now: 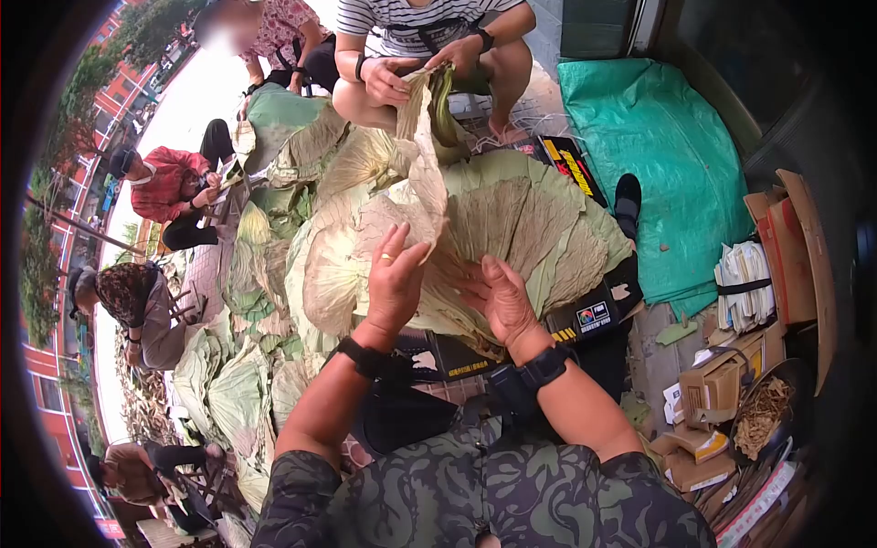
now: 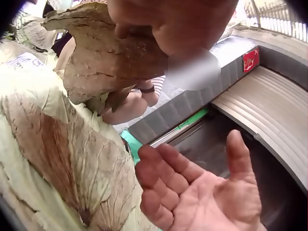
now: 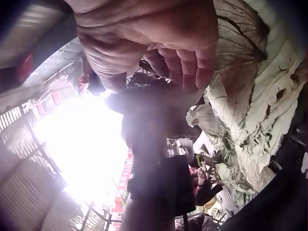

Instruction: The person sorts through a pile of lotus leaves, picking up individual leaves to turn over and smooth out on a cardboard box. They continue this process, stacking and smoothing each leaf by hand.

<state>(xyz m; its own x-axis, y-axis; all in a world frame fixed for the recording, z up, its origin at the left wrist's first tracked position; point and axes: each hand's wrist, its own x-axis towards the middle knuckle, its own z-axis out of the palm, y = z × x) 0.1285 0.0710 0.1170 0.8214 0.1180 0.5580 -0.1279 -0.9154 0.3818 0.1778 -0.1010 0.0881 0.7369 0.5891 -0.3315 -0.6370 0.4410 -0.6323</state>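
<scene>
In the head view, my left hand (image 1: 395, 285), with a ring on one finger, is raised over a large pale dried leaf (image 1: 331, 274). Its fingertips are right at the lower edge of a crumpled leaf strip (image 1: 429, 173). My right hand (image 1: 502, 306) is spread low over a broad brownish-green leaf (image 1: 521, 215), thumb up and palm turned toward the left hand. The left wrist view shows the right hand's bare palm (image 2: 207, 195), while my left hand (image 2: 173, 24) overlaps a torn brown leaf (image 2: 108, 55). Opposite, a person in a striped shirt (image 1: 420, 32) holds a folded green leaf (image 1: 442, 105).
Layered leaves (image 1: 233, 384) spread across the ground to the left, where several people sit. A printed black carton (image 1: 594, 315) lies beneath the leaves near my knees. On the right are a green tarp (image 1: 658, 173), a tied bundle (image 1: 743, 288) and cardboard boxes (image 1: 722, 388).
</scene>
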